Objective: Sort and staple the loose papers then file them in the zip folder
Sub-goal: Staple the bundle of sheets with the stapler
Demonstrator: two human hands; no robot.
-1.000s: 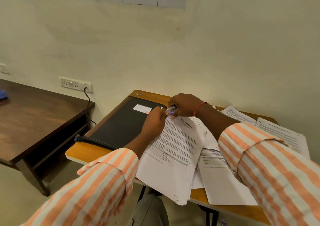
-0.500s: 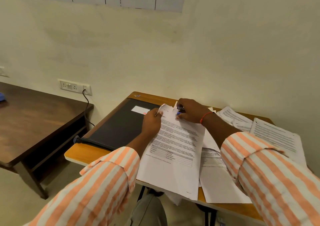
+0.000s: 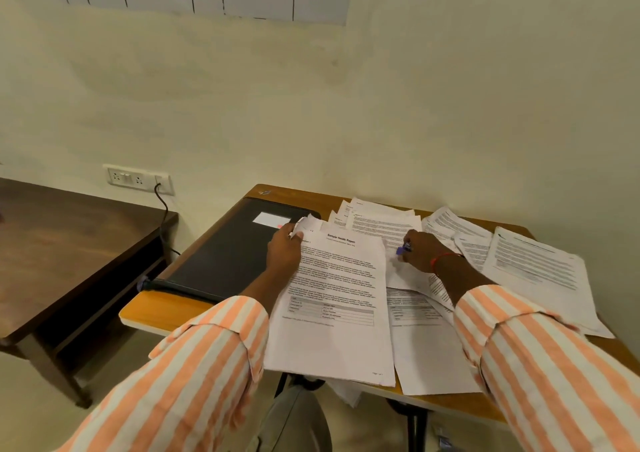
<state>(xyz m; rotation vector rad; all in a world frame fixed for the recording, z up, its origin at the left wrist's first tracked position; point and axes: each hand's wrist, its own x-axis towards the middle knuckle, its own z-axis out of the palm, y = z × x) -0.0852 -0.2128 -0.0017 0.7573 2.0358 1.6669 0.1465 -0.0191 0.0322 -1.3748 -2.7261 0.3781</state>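
Left hand [image 3: 284, 252] pinches top-left corner of report set [image 3: 337, 299], frame centre. Zip folder [image 3: 232, 254] lies flat just left of it, long axis running up toward the wall; left hand is nearer. Right hand [image 3: 422, 256] grips purple stapler [image 3: 401, 249], centre-right.

Single view: wide-angle head camera, worn by the person, looks forward and down across the desk [image 3: 162, 308] toward the wall [image 3: 415, 105] behind it. Close range: left sleeve [image 3: 194, 375] and right sleeve [image 3: 540, 365] enter from the bottom corners, and left hand [image 3: 284, 252] and right hand [image 3: 420, 252] sit mid-frame at the papers [image 3: 332, 313]. Side table [image 3: 69, 244] fills the left edge.
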